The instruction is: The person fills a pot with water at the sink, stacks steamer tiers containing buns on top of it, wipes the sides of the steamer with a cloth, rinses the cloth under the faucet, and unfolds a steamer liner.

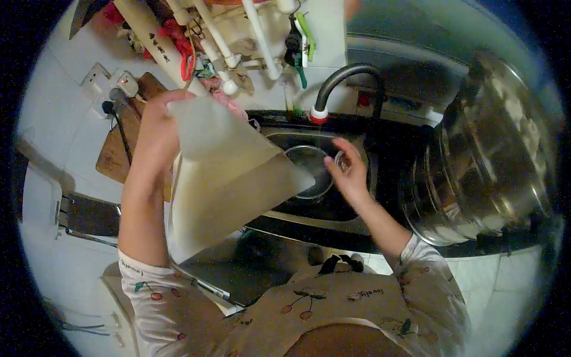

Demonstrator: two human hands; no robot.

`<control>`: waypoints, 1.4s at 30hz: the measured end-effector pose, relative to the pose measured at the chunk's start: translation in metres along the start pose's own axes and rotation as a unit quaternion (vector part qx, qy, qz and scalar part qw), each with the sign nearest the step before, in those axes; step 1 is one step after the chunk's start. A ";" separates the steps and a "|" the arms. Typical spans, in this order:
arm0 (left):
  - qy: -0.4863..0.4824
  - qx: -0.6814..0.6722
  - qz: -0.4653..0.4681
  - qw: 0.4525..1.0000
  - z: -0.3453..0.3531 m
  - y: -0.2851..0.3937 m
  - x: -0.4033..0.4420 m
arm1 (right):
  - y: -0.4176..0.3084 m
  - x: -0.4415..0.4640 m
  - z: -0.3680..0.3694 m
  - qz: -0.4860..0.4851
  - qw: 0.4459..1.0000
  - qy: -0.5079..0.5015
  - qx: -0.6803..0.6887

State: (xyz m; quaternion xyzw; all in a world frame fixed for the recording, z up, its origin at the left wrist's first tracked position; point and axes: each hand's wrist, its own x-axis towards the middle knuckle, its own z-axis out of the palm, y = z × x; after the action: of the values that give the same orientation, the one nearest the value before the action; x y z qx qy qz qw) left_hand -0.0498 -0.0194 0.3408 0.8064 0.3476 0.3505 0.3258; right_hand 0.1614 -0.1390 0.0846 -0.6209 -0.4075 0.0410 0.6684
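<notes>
My left hand point(159, 122) is closed on the top edge of a pale, thin sheet point(229, 184), which hangs down with a fold line across it. One pointed corner reaches over the sink point(285, 215). Whether it is cloth or plastic I cannot tell. Beneath that corner, a round metal-rimmed bowl point(308, 156) sits in the sink. My right hand point(350, 172) is beside the bowl's right rim, thumb and fingers apart, with nothing visibly gripped. A small shiny rounded object behind these fingers is partly hidden.
A dark curved faucet point(348, 71) with a red and white tip stands over the sink. A tall metal steamer stack point(476, 166) fills the right. To the left, a wooden board point(113, 152) leans by wall sockets. White pipes point(262, 38) run along the wall.
</notes>
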 end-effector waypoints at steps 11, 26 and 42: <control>-0.095 0.112 0.031 0.989 0.015 0.004 0.041 | -0.162 0.078 0.082 -0.215 0.969 -0.105 0.065; -0.029 0.276 -0.010 0.961 -0.054 -0.057 0.072 | -0.174 0.123 -0.006 -0.180 0.974 -0.027 -0.133; -0.078 0.156 0.032 0.984 -0.020 -0.090 0.087 | -0.145 0.143 -0.015 -0.312 0.924 0.083 -0.206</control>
State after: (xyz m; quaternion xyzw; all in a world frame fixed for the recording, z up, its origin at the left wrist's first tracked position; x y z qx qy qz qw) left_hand -0.0507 0.1037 0.3122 0.8827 0.3457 0.2384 0.2110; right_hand 0.2003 -0.1037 0.2818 -0.5875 -0.5231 -0.3067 0.5359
